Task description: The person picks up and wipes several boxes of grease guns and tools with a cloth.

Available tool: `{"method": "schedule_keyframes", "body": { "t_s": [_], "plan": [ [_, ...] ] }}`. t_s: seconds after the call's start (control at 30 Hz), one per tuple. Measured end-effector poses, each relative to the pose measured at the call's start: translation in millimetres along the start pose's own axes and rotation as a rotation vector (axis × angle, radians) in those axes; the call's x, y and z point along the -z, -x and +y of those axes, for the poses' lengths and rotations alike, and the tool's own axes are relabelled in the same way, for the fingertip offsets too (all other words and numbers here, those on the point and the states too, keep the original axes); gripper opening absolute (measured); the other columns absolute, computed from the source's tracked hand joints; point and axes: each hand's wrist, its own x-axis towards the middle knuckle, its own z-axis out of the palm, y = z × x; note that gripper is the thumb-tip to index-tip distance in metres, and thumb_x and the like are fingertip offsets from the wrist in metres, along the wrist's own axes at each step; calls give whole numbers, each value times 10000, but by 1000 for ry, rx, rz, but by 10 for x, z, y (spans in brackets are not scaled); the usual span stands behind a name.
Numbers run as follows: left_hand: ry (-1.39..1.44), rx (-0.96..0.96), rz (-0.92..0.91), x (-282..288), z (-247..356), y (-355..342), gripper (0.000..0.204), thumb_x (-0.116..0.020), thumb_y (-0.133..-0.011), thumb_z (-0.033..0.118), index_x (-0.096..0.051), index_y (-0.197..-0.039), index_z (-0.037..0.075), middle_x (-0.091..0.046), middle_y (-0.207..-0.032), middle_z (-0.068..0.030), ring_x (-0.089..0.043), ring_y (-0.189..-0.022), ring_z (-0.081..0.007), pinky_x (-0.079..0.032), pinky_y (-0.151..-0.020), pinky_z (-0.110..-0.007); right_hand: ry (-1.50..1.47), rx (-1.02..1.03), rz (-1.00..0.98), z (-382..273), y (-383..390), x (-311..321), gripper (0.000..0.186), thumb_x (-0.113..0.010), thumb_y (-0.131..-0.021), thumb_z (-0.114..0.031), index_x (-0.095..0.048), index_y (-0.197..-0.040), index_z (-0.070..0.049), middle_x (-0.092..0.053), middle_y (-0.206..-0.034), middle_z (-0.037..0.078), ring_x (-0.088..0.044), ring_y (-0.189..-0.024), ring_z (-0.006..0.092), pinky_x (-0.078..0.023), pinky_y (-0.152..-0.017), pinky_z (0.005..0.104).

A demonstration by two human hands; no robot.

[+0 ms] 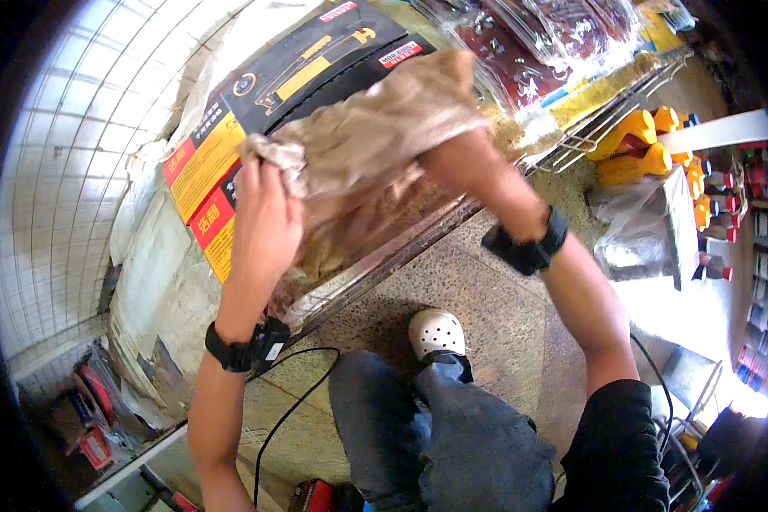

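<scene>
Above the front edge of the table [392, 257], just short of the cartons, a crumpled tan cloth [375, 128] is stretched between the person's two hands. The left hand [267, 224] pinches its left corner, fingers curled closed around the bunched fabric. The right hand [459, 160] reaches under the cloth's other end; its fingers are covered, so from where I stand I cannot tell how far open they are or whether they grip.

Right behind the cloth lies a black carton [294, 64] printed with a yellow tool, its top closed, its contents hidden. A second carton [216, 220], showing a yellow and red end, sits against it, nearer the front edge and partly behind the left hand. Toward the table's far right corner, clear plastic sleeves [538, 51] hold dark red goods that I can't identify, and a wire rack [580, 141] runs along the front edge there.

Off that right end stand yellow bottles [636, 162], near a cloudy plastic bag [636, 226] whose contents are unclear. A white clog [438, 333] rests on the speckled floor [503, 290].
</scene>
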Motion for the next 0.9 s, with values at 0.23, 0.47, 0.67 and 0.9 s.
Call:
{"method": "schedule_keyframes", "body": {
  "t_s": [0.23, 0.47, 0.67, 0.9],
  "plan": [
    [130, -263, 290, -567, 136, -484, 509, -551, -747, 68, -382, -1196, -102, -336, -1269, -299, -328, -1166, -481, -314, -1000, -473, -357, -83, -225, 447, -157, 54, 310, -492, -820, -227, -600, -1025, -20, -615, -1026, 153, -591, -882, 274, -458, -783, 342],
    [204, -219, 317, -471, 119, -269, 471, -555, -806, 143, -406, -1171, -115, -384, -1240, -288, -398, -1150, -420, -334, -1004, -405, -271, -96, -421, 449, -432, 134, 311, -488, -818, -229, -605, -1020, -24, -613, -1039, 149, -585, -910, 270, -455, -795, 342],
    [-202, 19, 243, -318, -396, 557, 350, -582, -768, 135, -516, -1068, -31, -479, -1167, -199, -448, -1121, -350, -359, -984, -376, -356, 155, -412, -642, -643, -91, 311, -485, -817, -231, -609, -1017, -28, -611, -1051, 145, -579, -934, 266, -452, -806, 342],
    [-46, 120, 224, 63, -504, 1214, 316, -532, -704, 8, -530, -1018, -26, -484, -1132, -231, -463, -1070, -378, -491, -797, -416, -401, 355, -493, -1546, -891, -583, 312, -481, -815, -234, -614, -1012, -32, -608, -1064, 142, -573, -962, 261, -449, -819, 343]
  ]
}}
